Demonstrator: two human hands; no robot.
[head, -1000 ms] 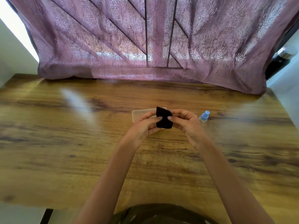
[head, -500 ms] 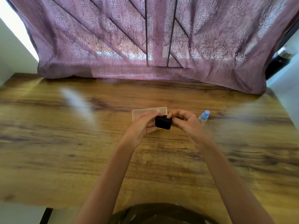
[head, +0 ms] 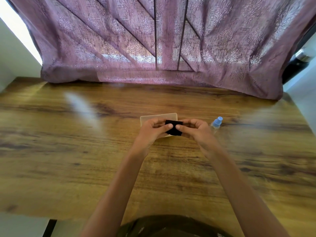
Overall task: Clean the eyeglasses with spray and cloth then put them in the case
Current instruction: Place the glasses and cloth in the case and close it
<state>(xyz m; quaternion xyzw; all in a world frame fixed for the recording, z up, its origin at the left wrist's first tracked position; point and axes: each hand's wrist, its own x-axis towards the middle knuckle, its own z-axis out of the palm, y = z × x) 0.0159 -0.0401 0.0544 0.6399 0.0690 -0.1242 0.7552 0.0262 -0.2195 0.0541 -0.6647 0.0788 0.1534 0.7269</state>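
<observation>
Above the middle of the table (head: 68,168), both hands meet over the case (head: 158,116). Left hand (head: 152,130) and right hand (head: 196,130) each pinch one end of a small black cloth (head: 173,128), thumbs on top, fingers curled under, the cloth held taut between them. No glasses can be made out; they may be inside the fold or behind the fingers, but the view is too soft there to say. The case is a pale, flat box lying on the wood just behind the hands, partly covered by them. A spray bottle (head: 215,124) with a blue cap lies just beside the right hand.

Judging by this, the step in hand is handling the cloth: folding it or working it over a lens. If the glasses are not in the fold, the next move calls for freeing one hand to fetch them; if they are, it calls for opening the case with one hand while the other keeps the pinch.

Wood-grain laminate covers the table, glossy, with a pale glare streak at left. A mauve patterned curtain (head: 222,48) hangs along the far edge, window bars showing through. White wall stands at both sides, and a dark object with a metal top sits at far right.
</observation>
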